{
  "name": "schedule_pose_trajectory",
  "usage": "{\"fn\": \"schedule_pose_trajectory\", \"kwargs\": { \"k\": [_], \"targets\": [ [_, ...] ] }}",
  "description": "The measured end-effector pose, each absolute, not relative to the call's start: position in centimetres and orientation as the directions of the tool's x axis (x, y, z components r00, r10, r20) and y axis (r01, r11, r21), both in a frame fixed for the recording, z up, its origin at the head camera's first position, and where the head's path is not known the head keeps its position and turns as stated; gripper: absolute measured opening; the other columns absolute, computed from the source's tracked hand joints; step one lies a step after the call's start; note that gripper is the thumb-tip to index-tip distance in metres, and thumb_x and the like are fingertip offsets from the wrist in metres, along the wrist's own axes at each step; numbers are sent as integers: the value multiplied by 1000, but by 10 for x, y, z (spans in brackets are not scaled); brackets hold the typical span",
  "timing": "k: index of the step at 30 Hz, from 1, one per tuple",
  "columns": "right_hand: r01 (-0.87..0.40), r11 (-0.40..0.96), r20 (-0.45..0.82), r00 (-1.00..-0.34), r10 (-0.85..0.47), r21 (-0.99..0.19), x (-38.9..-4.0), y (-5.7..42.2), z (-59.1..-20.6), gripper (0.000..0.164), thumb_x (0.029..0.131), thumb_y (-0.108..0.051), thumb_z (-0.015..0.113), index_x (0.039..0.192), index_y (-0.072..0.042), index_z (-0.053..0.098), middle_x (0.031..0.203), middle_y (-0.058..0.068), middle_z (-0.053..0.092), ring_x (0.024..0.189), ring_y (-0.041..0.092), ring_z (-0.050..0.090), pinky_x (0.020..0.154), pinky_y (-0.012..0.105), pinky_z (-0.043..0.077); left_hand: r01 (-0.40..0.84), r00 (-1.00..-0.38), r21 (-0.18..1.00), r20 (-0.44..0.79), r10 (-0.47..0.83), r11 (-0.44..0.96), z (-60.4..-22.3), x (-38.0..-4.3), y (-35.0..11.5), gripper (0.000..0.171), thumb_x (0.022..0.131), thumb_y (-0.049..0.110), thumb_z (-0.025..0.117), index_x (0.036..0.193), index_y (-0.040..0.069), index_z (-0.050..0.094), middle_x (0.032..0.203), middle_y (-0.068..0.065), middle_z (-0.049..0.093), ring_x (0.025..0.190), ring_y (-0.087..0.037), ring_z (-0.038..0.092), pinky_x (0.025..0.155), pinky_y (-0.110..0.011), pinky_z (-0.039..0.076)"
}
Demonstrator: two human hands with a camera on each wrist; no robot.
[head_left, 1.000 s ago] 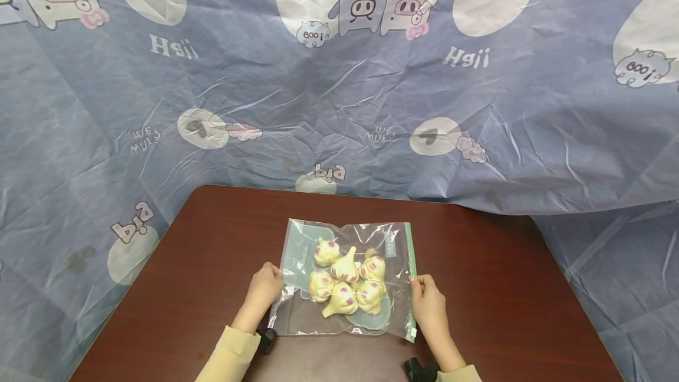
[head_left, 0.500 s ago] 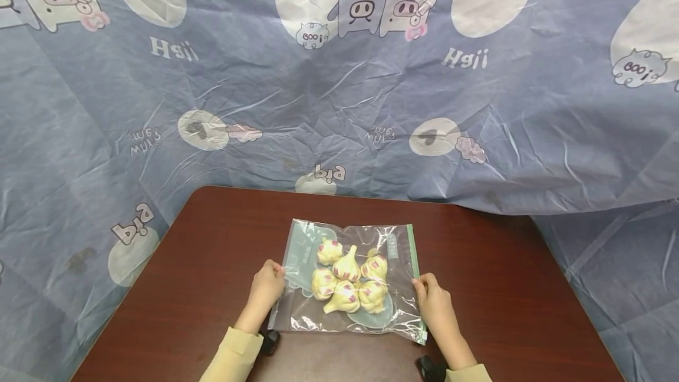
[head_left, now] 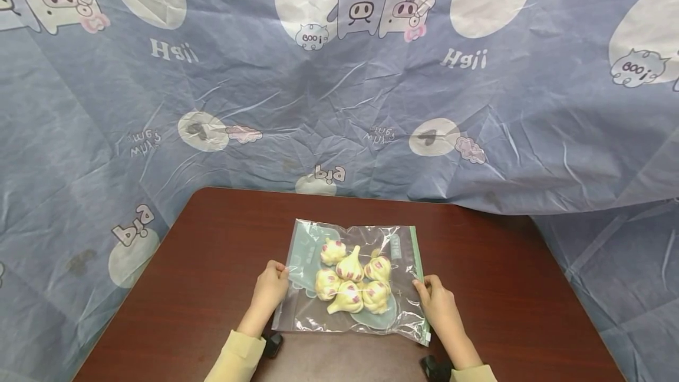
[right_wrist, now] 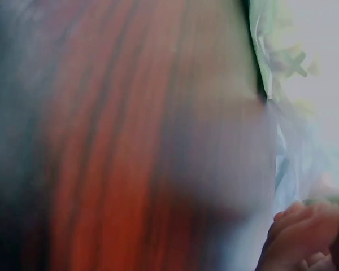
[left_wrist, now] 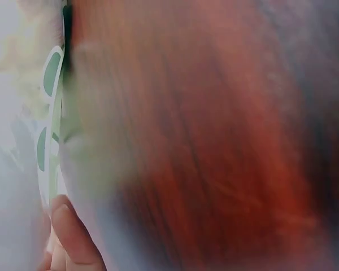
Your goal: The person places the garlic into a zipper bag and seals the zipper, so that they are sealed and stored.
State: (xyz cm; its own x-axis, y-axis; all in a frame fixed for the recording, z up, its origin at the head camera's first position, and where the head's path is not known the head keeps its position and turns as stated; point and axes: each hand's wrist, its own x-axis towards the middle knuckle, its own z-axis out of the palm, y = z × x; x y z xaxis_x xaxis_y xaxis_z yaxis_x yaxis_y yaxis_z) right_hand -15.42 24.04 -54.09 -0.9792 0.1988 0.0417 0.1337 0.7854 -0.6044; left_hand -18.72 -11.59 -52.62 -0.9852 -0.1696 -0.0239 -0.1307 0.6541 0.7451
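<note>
A clear plastic zip bag (head_left: pixel 307 317) lies flat between my two hands, its green zip strip (head_left: pixel 417 252) on the right side. Several cream garlic bulbs (head_left: pixel 350 267) with purple marks show at its middle, over pale blue-green print. My left hand (head_left: pixel 269 289) pinches the left edge of the bag. Opposite, my right hand (head_left: pixel 439 305) grips the zip side between thumb and fingers. In the left wrist view a thumb (left_wrist: pixel 72 231) presses at the bag's rim. Curled fingers (right_wrist: pixel 302 234) appear low in the right wrist view, which is blurred.
Under the bag is a dark red-brown wooden table (head_left: pixel 498 287) with rounded far corners. Blue-grey printed cloth (head_left: pixel 339 87) hangs behind it and along both sides. Black wrist devices (head_left: pixel 273 345) sit below the hands, by the pale yellow sleeves (head_left: pixel 236 355).
Both hands and the zip bag have shifted slightly to the right, the garlic bulbs moving along with it. The hold on each edge stays the same.
</note>
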Motion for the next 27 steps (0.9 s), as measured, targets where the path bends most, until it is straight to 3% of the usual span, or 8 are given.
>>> {"fn": "schedule_pose_trajectory", "kwargs": {
  "k": [5,12,21,27],
  "targets": [
    [164,782,-15,-981,194,-601,-152,242,-538,51,101,-37,55,125,8,52,73,3,57,58,13,50,53,30,41,-115,-984,764,-1,-177,635,-525,-187,-115,21,96,9,56,109,-6,58,92,-18,66,83,-30,63,74,-44,50],
    [160,783,1,-979,201,-600,-148,247,-526,50,101,-37,55,126,5,52,77,6,62,60,13,53,54,30,43,-37,-983,768,87,-161,639,-516,-182,-116,21,95,8,58,111,-5,61,100,-18,64,94,-32,63,82,-46,50],
    [68,842,173,-967,188,-536,-154,247,-482,39,101,-32,57,118,3,60,94,13,64,79,27,62,69,45,50,86,-967,790,214,-141,607,-469,-190,-104,19,98,15,59,112,4,66,104,-12,64,96,-27,62,83,-43,53],
    [-87,831,327,-938,117,-549,-173,219,-455,28,99,-25,61,110,1,65,92,11,62,80,26,60,70,43,50,205,-933,775,340,-120,598,-448,-207,-74,22,100,19,58,115,5,66,111,-11,64,103,-29,59,88,-43,52]
  ]
}}
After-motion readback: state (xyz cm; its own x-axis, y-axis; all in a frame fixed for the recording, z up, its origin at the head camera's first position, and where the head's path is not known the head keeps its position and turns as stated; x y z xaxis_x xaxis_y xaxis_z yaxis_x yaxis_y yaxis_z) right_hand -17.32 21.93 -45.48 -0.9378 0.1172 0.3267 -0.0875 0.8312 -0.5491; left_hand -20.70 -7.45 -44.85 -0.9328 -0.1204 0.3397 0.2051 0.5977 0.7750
